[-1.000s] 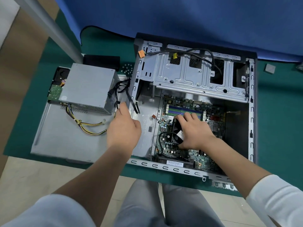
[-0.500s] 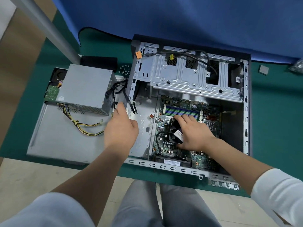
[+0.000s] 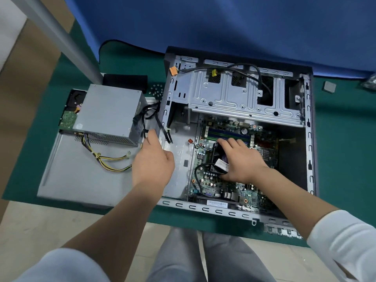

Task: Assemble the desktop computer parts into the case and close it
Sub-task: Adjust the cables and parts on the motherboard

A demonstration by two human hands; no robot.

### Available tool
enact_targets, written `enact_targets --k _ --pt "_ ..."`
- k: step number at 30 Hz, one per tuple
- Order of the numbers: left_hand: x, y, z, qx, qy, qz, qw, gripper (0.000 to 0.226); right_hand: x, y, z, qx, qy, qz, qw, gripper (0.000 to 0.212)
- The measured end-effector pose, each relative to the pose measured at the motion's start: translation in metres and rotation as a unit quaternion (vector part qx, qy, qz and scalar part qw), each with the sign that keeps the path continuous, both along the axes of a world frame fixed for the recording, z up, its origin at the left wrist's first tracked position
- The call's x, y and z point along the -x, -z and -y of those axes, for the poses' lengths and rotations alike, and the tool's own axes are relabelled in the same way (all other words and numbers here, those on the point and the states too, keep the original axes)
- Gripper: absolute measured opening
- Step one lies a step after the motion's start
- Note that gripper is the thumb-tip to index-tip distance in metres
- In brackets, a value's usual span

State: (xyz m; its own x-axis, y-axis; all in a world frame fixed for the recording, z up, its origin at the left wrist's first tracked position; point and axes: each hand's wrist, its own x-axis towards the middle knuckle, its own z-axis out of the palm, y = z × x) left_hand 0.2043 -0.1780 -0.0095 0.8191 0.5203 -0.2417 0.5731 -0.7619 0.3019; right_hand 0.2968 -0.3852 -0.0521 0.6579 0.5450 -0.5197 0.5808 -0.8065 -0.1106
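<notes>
The open case (image 3: 240,127) lies flat on the green table (image 3: 343,151), its near rail close to the table's front edge. The right hand (image 3: 239,159) rests on the black CPU fan (image 3: 218,157) over the motherboard (image 3: 234,182), fingers spread across it in a loose hold. The left hand (image 3: 151,161) hovers curled at the case's left wall, forefinger touching black cables (image 3: 151,117); whether it grips any I cannot tell. The power supply (image 3: 110,113) sits on the detached side panel (image 3: 81,180) by the table's left edge. Bare green cloth lies right of the case.
</notes>
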Motion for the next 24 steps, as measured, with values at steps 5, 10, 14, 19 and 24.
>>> enact_targets --k 5,10,14,19,24 --pt "0.0 0.0 0.0 -0.001 0.001 0.002 1.0 0.053 -0.003 -0.004 0.0 -0.004 -0.007 0.002 1.0 0.112" --pt "0.001 0.002 -0.001 0.003 0.0 0.004 1.0 0.053 0.008 -0.004 0.004 0.004 -0.014 0.011 1.0 0.112" --pt "0.001 0.002 -0.001 0.004 -0.002 0.005 1.0 0.053 0.01 -0.007 0.006 0.01 -0.016 0.02 1.0 0.112" --pt "0.0 0.001 -0.001 0.003 -0.001 0.001 1.0 0.053 0.011 -0.008 0.004 0.02 -0.021 0.03 0.999 0.112" --pt "0.0 0.0 -0.001 0.007 -0.003 -0.004 1.0 0.051 0.012 -0.003 0.005 0.03 -0.017 0.019 0.999 0.111"
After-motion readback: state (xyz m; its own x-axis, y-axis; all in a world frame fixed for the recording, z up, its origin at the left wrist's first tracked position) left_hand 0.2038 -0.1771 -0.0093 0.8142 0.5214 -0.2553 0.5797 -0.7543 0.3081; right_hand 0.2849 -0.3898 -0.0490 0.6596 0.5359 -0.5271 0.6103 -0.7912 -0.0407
